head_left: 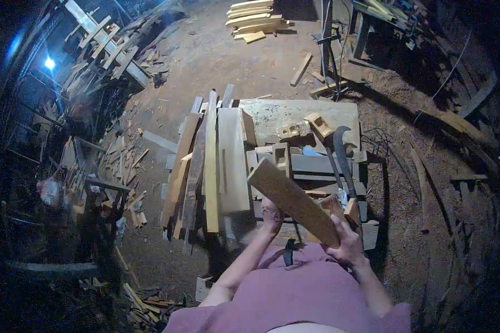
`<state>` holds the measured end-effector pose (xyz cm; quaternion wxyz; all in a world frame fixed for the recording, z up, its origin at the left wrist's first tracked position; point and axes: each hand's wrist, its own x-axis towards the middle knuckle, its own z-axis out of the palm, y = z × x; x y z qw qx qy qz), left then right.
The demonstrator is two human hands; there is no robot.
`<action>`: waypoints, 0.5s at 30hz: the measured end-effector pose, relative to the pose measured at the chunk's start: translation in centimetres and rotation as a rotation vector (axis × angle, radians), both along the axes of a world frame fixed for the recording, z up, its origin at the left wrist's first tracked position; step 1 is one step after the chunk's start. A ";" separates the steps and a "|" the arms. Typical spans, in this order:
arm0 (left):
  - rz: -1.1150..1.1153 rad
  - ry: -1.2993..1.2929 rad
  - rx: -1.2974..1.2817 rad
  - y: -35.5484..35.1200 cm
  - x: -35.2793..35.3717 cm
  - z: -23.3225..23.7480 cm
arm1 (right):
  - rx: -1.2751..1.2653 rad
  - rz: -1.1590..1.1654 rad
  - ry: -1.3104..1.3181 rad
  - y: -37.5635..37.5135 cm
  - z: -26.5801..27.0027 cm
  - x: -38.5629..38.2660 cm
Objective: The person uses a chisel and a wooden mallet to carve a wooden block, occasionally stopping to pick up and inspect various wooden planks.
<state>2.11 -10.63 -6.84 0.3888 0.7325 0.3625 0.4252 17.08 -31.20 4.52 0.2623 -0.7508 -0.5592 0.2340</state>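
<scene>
I hold a flat wooden board [291, 198] tilted in front of me, above a low workbench [294, 119]. My right hand [347, 244] grips its near end. My left hand [272, 213] supports it from underneath near the middle. The board's far end points up and left over a stack of planks [214, 164] lying on the bench's left side.
A curved metal blade tool [341, 152] and wooden blocks [316, 126] lie on the bench. Scrap wood [125, 161] litters the dirt floor at left. More planks [253, 19] are piled at the top. A bright lamp [49, 63] shines at upper left.
</scene>
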 end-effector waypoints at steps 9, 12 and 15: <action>0.041 -0.046 -0.047 0.3 0.0 1.9 | 0.317 0.006 0.157 1.8 2.3 -0.6; 0.038 0.001 0.153 0.8 0.4 3.5 | 0.111 0.008 0.090 2.1 -0.5 -0.3; 0.035 -0.237 -0.276 0.8 0.6 1.5 | -0.164 -0.011 0.111 2.3 -1.5 0.1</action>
